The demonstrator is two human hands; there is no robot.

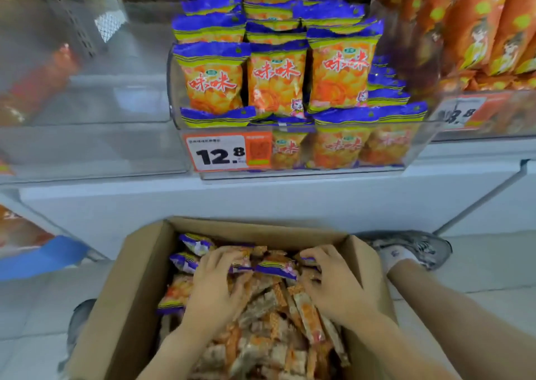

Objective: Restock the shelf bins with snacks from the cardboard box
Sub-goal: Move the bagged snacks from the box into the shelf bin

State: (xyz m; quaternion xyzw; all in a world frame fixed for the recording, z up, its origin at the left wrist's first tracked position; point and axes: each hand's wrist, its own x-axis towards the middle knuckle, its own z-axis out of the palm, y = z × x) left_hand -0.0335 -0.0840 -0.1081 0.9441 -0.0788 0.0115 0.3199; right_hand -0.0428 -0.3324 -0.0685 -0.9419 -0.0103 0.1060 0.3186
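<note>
Snacks (pixel 261 301) fill the cardboard box (pixel 116 292) on the floor almost to its rim, packed on edge, so by my reading most of the restocking is yet to be done. The clear shelf bin (pixel 420 147) straight above the box already looks well stocked: orange-and-purple packets (pixel 275 77) stand in rows and rise above its front wall, leaving little room on top. The clear bin at the left (pixel 87 147) appears largely bare — it seems the likelier place for stock, though that part of the view is blurred. Both hands are down in the box: the left hand (pixel 214 289) has its fingers curled round a cluster of packets, and the right hand (pixel 336 286) grips packets at the far right side, close against the box's wall. The lift path is open — white shelf front (pixel 261 199) between box and bin, nothing in the way. The bin's front lip with its price tag (pixel 229 153) is the edge to clear. A shoe (pixel 414 249) sits just beside the box's right corner.
</note>
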